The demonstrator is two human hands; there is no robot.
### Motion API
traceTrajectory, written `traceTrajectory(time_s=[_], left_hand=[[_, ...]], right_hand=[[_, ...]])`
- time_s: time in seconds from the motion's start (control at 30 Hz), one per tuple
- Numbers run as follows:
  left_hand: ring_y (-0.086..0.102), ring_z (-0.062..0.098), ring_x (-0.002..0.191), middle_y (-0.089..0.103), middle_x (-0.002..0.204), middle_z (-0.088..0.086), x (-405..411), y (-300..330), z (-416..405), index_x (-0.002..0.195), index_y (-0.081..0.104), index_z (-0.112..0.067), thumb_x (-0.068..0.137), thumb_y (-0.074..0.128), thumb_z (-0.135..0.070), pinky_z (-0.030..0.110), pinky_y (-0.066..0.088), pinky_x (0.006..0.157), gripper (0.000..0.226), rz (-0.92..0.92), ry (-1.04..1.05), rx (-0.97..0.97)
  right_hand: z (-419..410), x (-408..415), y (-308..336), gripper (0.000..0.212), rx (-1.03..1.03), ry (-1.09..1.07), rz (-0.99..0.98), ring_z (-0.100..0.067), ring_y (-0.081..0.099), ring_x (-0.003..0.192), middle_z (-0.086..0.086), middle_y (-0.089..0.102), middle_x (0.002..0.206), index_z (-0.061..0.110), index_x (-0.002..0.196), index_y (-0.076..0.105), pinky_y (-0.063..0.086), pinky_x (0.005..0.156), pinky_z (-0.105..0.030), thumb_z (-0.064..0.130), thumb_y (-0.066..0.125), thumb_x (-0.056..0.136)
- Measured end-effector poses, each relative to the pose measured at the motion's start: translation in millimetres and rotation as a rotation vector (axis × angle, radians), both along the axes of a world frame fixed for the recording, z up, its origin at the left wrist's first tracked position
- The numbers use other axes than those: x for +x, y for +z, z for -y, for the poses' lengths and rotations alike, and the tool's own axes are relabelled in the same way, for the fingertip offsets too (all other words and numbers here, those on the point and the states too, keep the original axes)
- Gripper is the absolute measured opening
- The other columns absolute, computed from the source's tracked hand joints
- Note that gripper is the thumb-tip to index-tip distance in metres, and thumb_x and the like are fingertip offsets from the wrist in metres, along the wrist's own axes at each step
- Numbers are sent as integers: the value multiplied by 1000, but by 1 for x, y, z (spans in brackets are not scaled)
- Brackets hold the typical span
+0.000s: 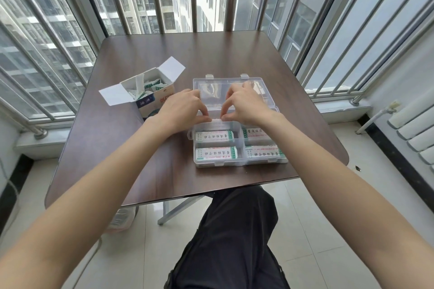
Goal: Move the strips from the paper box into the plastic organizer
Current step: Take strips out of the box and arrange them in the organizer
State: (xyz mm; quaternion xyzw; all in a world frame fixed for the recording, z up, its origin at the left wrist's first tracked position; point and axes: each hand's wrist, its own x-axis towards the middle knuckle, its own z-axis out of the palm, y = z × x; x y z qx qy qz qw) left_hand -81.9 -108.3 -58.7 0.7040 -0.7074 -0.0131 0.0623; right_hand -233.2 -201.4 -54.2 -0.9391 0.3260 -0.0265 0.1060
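White strip pinched at both ends between thumb and curled fingers of left hand and right hand, held over far compartment of plastic organizer. Four nearer compartments below fingers filled with strip stacks. Clear lid lies open beyond fingers. Paper box, flaps open, more strips inside, just left of left hand. Bare table all round organizer.

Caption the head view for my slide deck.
Both hands pinch a strip over the organizer.
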Motion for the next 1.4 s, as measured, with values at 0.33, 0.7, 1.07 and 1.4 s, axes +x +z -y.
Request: traceTrajectory(time_s=[0.33, 0.7, 1.07, 1.4], left_hand=[[55, 21, 95, 47, 88, -4, 2, 0, 2, 100, 73, -25, 86, 62, -45, 29, 36, 67, 27, -24, 4, 48], [57, 22, 93, 47, 87, -4, 2, 1, 3, 100, 74, -26, 86, 64, -40, 28, 38, 68, 22, -60, 3, 48], [56, 22, 91, 46, 86, -3, 0, 1, 3, 99, 74, -27, 86, 64, -38, 27, 34, 67, 20, -93, 4, 52], [57, 22, 86, 53, 88, -2, -5, 16, -11, 100, 73, -23, 89, 60, -37, 29, 36, 65, 22, -104, 15, -113]], right_hand=[[9, -7, 6, 44, -116, 86, -209, -23, 30, 124, 6, 39, 146, 13, 91, 75, 29, 104, -41, 39, 40, 98], [6, -5, -1, 27, -96, 16, -130, -24, 28, 131, 4, 38, 148, 6, 90, 74, 30, 106, -39, 25, 55, 91], [2, -2, -5, 22, -70, -42, -87, -24, 29, 132, 1, 44, 144, 5, 90, 74, 31, 106, -36, 22, 60, 89], [0, -12, 16, 17, 35, -114, 324, -18, 57, 107, 0, 68, 110, 17, 90, 72, 45, 88, -31, 30, 62, 87]])
